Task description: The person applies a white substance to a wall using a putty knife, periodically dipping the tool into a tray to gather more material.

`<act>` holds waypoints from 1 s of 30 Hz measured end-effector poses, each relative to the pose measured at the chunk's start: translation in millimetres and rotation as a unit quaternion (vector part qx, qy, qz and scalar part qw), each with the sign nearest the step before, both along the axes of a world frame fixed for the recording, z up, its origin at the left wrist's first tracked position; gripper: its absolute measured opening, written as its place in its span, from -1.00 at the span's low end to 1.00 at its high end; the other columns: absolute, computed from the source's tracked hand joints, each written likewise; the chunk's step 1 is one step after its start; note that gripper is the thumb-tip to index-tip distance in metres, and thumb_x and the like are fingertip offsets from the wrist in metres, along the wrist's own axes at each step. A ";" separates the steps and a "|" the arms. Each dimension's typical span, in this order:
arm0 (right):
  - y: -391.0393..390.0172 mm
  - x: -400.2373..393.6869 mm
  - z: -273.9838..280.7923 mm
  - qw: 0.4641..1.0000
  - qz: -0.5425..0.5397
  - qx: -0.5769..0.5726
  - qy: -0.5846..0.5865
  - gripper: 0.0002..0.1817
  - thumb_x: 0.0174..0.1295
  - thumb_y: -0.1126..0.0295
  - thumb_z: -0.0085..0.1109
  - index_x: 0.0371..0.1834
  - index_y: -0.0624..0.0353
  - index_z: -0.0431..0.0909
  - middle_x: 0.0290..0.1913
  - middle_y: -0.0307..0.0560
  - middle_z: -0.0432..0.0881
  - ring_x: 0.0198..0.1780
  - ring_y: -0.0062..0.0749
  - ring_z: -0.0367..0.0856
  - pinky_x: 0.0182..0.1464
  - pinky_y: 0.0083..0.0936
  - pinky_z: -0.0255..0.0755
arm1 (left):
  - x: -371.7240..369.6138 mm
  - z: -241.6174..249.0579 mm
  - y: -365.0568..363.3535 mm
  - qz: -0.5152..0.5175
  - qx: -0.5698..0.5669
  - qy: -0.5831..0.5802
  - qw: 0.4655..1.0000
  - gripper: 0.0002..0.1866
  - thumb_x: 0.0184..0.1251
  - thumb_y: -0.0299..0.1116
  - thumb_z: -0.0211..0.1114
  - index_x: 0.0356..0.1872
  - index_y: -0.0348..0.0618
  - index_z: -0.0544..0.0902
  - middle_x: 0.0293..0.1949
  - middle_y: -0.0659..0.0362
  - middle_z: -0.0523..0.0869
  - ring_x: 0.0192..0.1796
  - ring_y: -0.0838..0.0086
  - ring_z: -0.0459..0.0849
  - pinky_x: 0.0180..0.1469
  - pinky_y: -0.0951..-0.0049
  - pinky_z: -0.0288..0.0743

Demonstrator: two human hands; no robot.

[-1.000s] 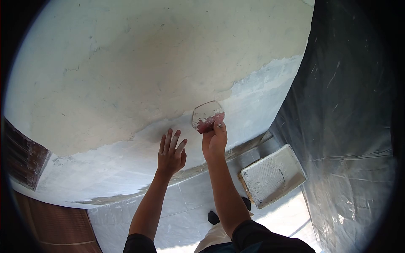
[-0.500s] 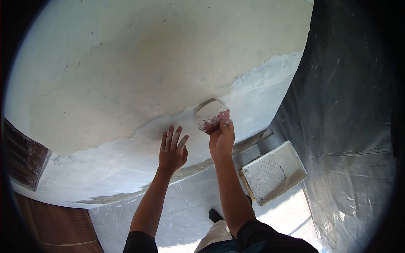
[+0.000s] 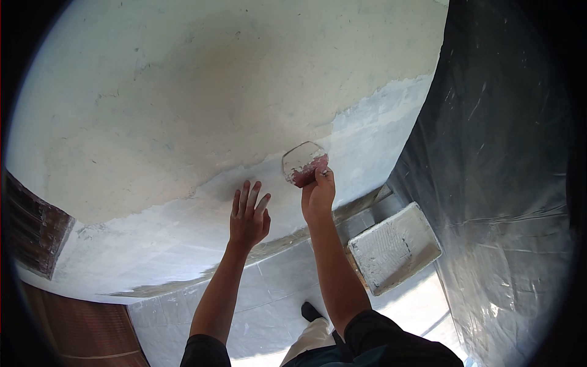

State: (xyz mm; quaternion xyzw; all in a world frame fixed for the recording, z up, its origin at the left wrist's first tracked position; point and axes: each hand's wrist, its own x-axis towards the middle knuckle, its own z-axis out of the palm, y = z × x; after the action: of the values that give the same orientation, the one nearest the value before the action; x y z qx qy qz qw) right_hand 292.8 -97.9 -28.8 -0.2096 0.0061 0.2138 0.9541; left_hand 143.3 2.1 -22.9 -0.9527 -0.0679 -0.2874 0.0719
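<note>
A flat reddish scraper (image 3: 313,170), its upper part coated in pale plaster, lies against the wall (image 3: 202,110). My right hand (image 3: 318,194) grips its lower edge between thumb and fingers. To the left of it, my left hand (image 3: 247,217) is held at the wall's lower, whiter band with its fingers spread and whitish smears on them; whether it touches the surface I cannot tell. The upper wall is beige, and a ragged edge divides it from the white band.
A white tray (image 3: 395,248) with plaster inside sits at the lower right. Dark plastic sheeting (image 3: 489,183) hangs along the right side. A brown wooden piece (image 3: 36,226) is at the far left, above a brown panel (image 3: 92,327). My foot (image 3: 310,311) shows below on the grey floor covering.
The scraper and my right hand have shifted slightly left and up, and the scraper seems to lie flatter on the wall. My left hand has barely moved.
</note>
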 end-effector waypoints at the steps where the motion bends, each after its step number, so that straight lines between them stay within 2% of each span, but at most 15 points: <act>1: -4.9 -4.1 -1.3 1.000 0.001 -0.010 0.028 -0.82 0.38 0.51 -0.21 -0.01 0.23 0.32 0.01 -0.03 0.47 0.04 -0.38 0.45 0.12 -0.35 0.37 | -0.3 0.0 -0.1 -0.002 -0.004 -0.002 1.000 -0.48 0.11 -0.45 0.19 0.17 0.02 0.36 0.38 0.04 0.23 0.44 0.03 0.13 0.37 -0.07 0.09; 3: -17.7 -6.9 -2.5 1.000 -0.003 -0.004 0.030 -0.82 0.38 0.50 -0.20 -0.01 0.22 0.32 0.02 -0.02 0.46 0.06 -0.36 0.45 0.14 -0.33 0.37 | -0.6 -0.4 0.9 -0.003 -0.012 -0.006 1.000 -0.48 0.11 -0.46 0.19 0.17 0.02 0.35 0.38 0.04 0.23 0.44 0.02 0.13 0.37 -0.08 0.09; 5: -30.8 -2.7 -1.1 1.000 -0.024 0.016 0.006 -0.82 0.38 0.50 -0.19 0.00 0.23 0.31 0.06 0.00 0.44 0.08 -0.32 0.46 0.18 -0.29 0.37 | -0.5 -1.3 2.8 -0.001 0.022 0.024 0.999 -0.57 0.13 -0.42 0.19 0.09 -0.14 0.43 0.37 -0.04 0.18 0.45 -0.05 0.05 0.40 -0.12 0.00; 7: -31.5 9.1 12.2 0.999 -0.027 0.021 0.004 -0.81 0.37 0.50 -0.16 0.01 0.25 0.30 0.08 0.01 0.43 0.11 -0.29 0.45 0.19 -0.29 0.36 | 0.3 0.3 -1.7 0.007 0.014 0.029 0.999 -0.56 0.13 -0.42 0.19 0.09 -0.14 0.43 0.37 -0.04 0.18 0.45 -0.05 0.05 0.40 -0.13 -0.01; 9: -26.3 16.6 24.8 0.995 -0.015 0.093 0.020 -0.79 0.35 0.52 -0.12 0.02 0.24 0.30 0.08 0.01 0.43 0.11 -0.27 0.45 0.19 -0.30 0.37 | 0.8 2.7 -4.9 0.014 0.014 0.036 0.999 -0.56 0.13 -0.42 0.19 0.10 -0.14 0.42 0.37 -0.04 0.17 0.46 -0.05 0.04 0.40 -0.13 -0.02; 11: -21.8 13.9 30.2 0.989 -0.002 0.135 0.053 -0.77 0.32 0.54 -0.08 0.03 0.25 0.29 0.08 0.01 0.43 0.12 -0.26 0.44 0.21 -0.31 0.37 | -0.3 1.6 -9.3 -0.012 -0.014 -0.013 1.000 -0.45 0.10 -0.48 0.18 0.19 0.00 0.32 0.38 0.01 0.22 0.45 -0.01 0.10 0.39 -0.12 0.03; 13: -15.6 6.1 32.6 0.983 0.021 0.175 0.060 -0.75 0.34 0.52 -0.10 0.07 0.28 0.30 0.10 0.02 0.45 0.15 -0.24 0.44 0.25 -0.27 0.35 | -4.4 4.5 -8.0 -0.017 -0.008 -0.005 1.000 -0.44 0.09 -0.49 0.18 0.19 0.00 0.32 0.38 0.00 0.21 0.45 -0.03 0.09 0.40 -0.12 0.02; 21: -3.2 -40.8 3.6 0.976 0.085 0.125 0.154 -0.76 0.37 0.44 -0.14 0.05 0.21 0.36 0.02 -0.04 0.54 0.05 -0.26 0.53 0.13 -0.30 0.45 | -22.4 16.2 1.2 -0.014 -0.003 0.026 1.000 -0.43 0.08 -0.50 0.19 0.19 0.03 0.32 0.37 -0.01 0.22 0.44 -0.03 0.10 0.40 -0.11 0.02; 27: 6.0 -29.9 17.1 0.980 0.037 0.177 0.090 -0.81 0.38 0.46 -0.12 0.01 0.20 0.35 0.03 -0.03 0.52 0.04 -0.29 0.54 0.15 -0.32 0.46 | -29.8 21.3 6.8 -0.022 0.004 0.050 0.999 -0.42 0.08 -0.50 0.19 0.20 0.03 0.31 0.37 -0.02 0.22 0.44 -0.03 0.10 0.40 -0.10 0.02; 30: 10.5 -31.6 9.2 0.981 0.065 0.157 0.095 -0.78 0.40 0.48 -0.17 0.08 0.19 0.26 0.12 0.05 0.43 0.16 -0.19 0.47 0.17 -0.25 0.45 | -31.0 22.3 5.5 -0.018 0.004 0.049 0.999 -0.41 0.08 -0.50 0.19 0.21 0.02 0.30 0.37 -0.02 0.22 0.44 -0.03 0.11 0.40 -0.10 0.03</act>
State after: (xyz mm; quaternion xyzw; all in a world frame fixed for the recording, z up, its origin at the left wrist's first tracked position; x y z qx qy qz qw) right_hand 261.2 -87.3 -19.7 -0.0360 0.0491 0.2922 0.9544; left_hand 112.4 7.5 -0.6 -0.9664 -0.0457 -0.2420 0.0738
